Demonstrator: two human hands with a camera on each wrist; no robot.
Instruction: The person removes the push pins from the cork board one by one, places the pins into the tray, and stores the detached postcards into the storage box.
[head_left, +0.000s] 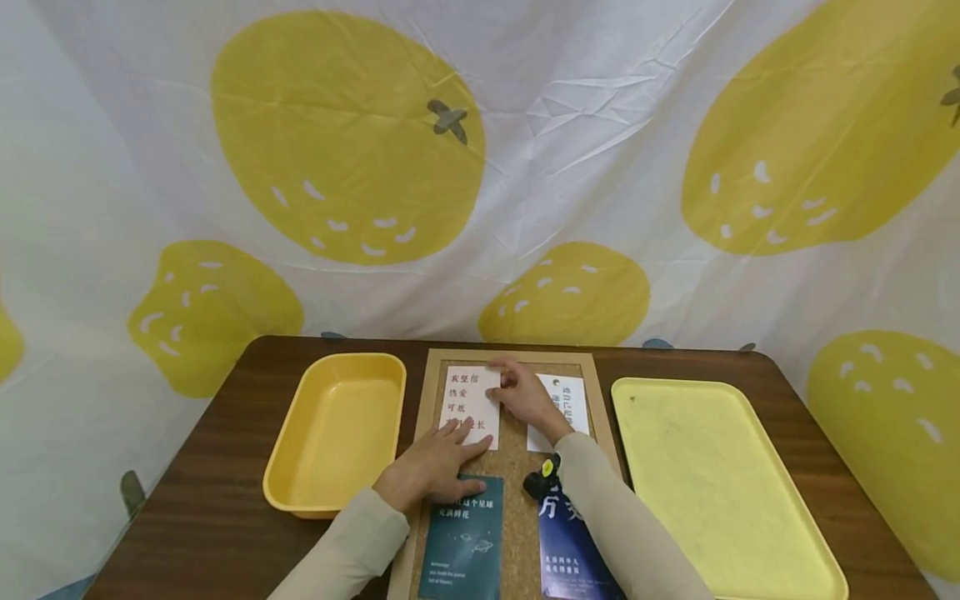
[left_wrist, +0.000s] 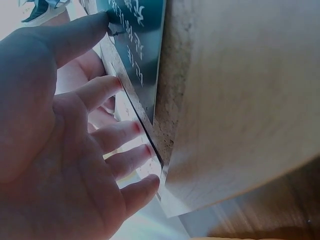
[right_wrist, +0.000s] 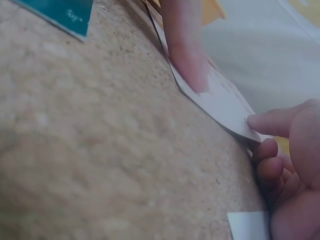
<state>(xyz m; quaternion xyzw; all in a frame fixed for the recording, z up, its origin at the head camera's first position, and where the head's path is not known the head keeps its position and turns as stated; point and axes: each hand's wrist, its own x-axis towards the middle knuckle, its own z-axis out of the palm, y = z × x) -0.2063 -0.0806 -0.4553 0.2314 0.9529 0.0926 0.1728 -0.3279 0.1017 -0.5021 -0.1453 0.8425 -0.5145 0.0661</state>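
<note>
- item, board: we list one brown cork board in a pale wooden frame [head_left: 519, 542], flat on the dark brown wood-grain table [head_left: 202, 492].
- item, card in hand: one white rectangular paper card with horizontal dark lettering [head_left: 471, 398], on the board at eleven o'clock.
- left hand [head_left: 438, 467]: at the card's seven o'clock, fingers spread and nearly straight, pressing its lower part; thumb across the top of the teal rectangular card with white lettering [head_left: 461, 554].
- right hand [head_left: 528, 398]: at the card's one o'clock, fingers curled, pinching its corner; we cannot tell whether a pin sits between them.
- done, as we judge: four cards in place, roughly in two columns. the teal one lies at seven o'clock, the deep blue rectangular card with white lettering [head_left: 564, 546] at five, the white rectangular paper card with vertical dark lettering [head_left: 575, 408] at one. the last bears a small dark spot [head_left: 556, 382] at its top edge, perhaps a pin.
- left, as we judge: the eleven o'clock card, its edge raised off the cork in the right wrist view, seems not yet settled. we cannot confirm fastenings elsewhere.
- flanking: deep yellow oblong plastic tray [head_left: 341, 442] at nine o'clock, pale yellow shallow rectangular tray [head_left: 716, 475] at three.
</note>
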